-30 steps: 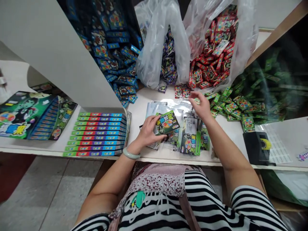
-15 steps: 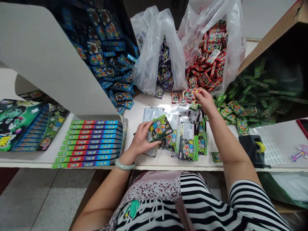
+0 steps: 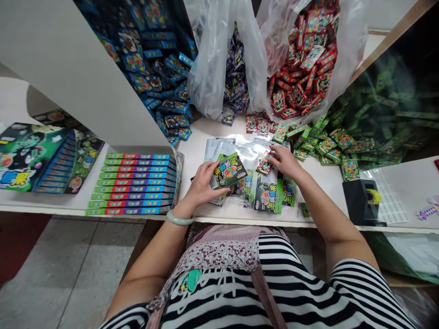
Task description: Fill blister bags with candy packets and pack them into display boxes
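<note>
My left hand [image 3: 203,183] is closed on a black and green printed candy packet [image 3: 230,171], thumb along its lower edge and fingers behind its left side. To the right, my right hand [image 3: 284,161] pinches a small red candy box [image 3: 264,163] above the clear plastic bags. Below it lies another black and green packet [image 3: 266,197] with colourful candy pictures. Several similar packets and clear bags [image 3: 219,147] overlap between and under my hands; their lower layers are hidden.
Display boxes [image 3: 132,183] with striped edges are stacked at left. Behind stand a heap of blue boxes [image 3: 171,107] and plastic bags of purple [image 3: 236,75] and red boxes [image 3: 302,87]. Green boxes [image 3: 325,141] spill at right, near a tape dispenser [image 3: 360,201].
My right hand has drawn the small red box from near the red bag down and left over the packets. My left hand still holds its packet. The view has tilted slightly.
</note>
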Motion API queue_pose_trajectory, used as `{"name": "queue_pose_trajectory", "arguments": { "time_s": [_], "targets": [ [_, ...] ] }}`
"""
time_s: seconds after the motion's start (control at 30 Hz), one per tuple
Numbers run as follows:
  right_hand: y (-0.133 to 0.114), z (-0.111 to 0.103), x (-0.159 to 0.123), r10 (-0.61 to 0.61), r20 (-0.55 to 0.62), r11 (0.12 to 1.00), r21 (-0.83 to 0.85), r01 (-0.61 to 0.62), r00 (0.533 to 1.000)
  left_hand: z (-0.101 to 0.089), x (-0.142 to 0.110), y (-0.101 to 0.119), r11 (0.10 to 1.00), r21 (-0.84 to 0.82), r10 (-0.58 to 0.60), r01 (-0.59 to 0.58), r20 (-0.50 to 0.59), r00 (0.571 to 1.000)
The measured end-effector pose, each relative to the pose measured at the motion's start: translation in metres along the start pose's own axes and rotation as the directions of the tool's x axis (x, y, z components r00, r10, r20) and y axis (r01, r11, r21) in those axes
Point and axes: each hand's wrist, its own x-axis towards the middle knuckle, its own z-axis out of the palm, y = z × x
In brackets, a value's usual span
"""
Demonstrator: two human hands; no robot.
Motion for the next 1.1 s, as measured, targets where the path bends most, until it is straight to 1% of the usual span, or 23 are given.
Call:
{"name": "queue_pose_trajectory", "arguments": {
  "time_s": [0.07, 0.13, 0.2, 0.23, 0.3, 0.33, 0.4, 0.43, 0.5, 0.57, 0.63, 0.7, 0.83, 0.93, 1.1],
  "targets": [
    [-0.004, 0.011, -0.014, -0.047, -0.033, 0.986, -0.160, 0.041, 0.998, 0.001, -0.001, -0.001, 1.000, 0.007, -0.006, 0.006, 0.008, 1.000],
    [-0.009, 0.015, -0.026, -0.062, -0.021, 0.968, -0.247, 0.055, 0.998, 0.002, 0.000, -0.002, 1.000, 0.003, 0.004, -0.004, 0.017, 1.000],
    [-0.016, 0.011, -0.033, -0.082, -0.040, 0.965, -0.255, 0.069, 0.996, 0.003, 0.001, -0.003, 1.000, -0.005, 0.025, -0.025, 0.023, 0.999],
    [-0.021, 0.005, -0.035, -0.115, -0.053, 0.969, -0.227, 0.100, 0.992, 0.003, 0.002, -0.003, 0.999, -0.009, 0.038, -0.038, 0.025, 0.999],
    [-0.035, -0.011, -0.037, -0.233, -0.037, 0.963, -0.149, 0.225, 0.972, 0.004, 0.005, -0.002, 0.998, -0.019, 0.064, -0.064, 0.028, 0.998],
    [-0.043, -0.020, -0.037, -0.304, 0.006, 0.946, -0.115, 0.302, 0.953, 0.003, 0.006, 0.000, 0.997, -0.028, 0.076, -0.075, 0.034, 0.997],
    [-0.059, -0.035, -0.036, -0.412, 0.140, 0.902, -0.077, 0.425, 0.900, 0.002, 0.008, 0.003, 0.994, -0.045, 0.106, -0.103, 0.053, 0.993],
    [-0.065, -0.041, -0.035, -0.438, 0.214, 0.884, -0.074, 0.461, 0.873, 0.002, 0.009, 0.004, 0.992, -0.047, 0.119, -0.116, 0.065, 0.991],
    [-0.075, -0.046, -0.033, -0.443, 0.337, 0.862, -0.095, 0.498, 0.831, 0.000, 0.009, 0.008, 0.990, -0.035, 0.141, -0.139, 0.091, 0.986],
    [-0.080, -0.046, -0.030, -0.424, 0.411, 0.850, -0.126, 0.511, 0.807, -0.001, 0.009, 0.010, 0.985, -0.024, 0.171, -0.169, 0.118, 0.978],
    [-0.082, -0.042, -0.028, -0.413, 0.438, 0.848, -0.136, 0.513, 0.799, -0.002, 0.009, 0.012, 0.979, -0.036, 0.206, -0.202, 0.134, 0.969],
    [-0.082, -0.037, -0.026, -0.406, 0.422, 0.863, -0.116, 0.492, 0.811, -0.002, 0.008, 0.013, 0.977, -0.050, 0.212, -0.207, 0.133, 0.968],
    [-0.082, -0.029, -0.027, -0.385, 0.377, 0.889, -0.091, 0.448, 0.842, -0.003, 0.006, 0.012, 0.984, -0.049, 0.174, -0.169, 0.127, 0.976],
    [-0.079, -0.023, -0.029, -0.382, 0.367, 0.886, -0.115, 0.449, 0.848, -0.002, 0.006, 0.011, 0.982, -0.041, 0.188, -0.184, 0.151, 0.971],
    [-0.074, -0.013, -0.027, -0.376, 0.396, 0.894, -0.082, 0.440, 0.838, 0.003, 0.008, 0.012, 0.982, -0.054, 0.185, -0.179, 0.168, 0.968]
  ]
}}
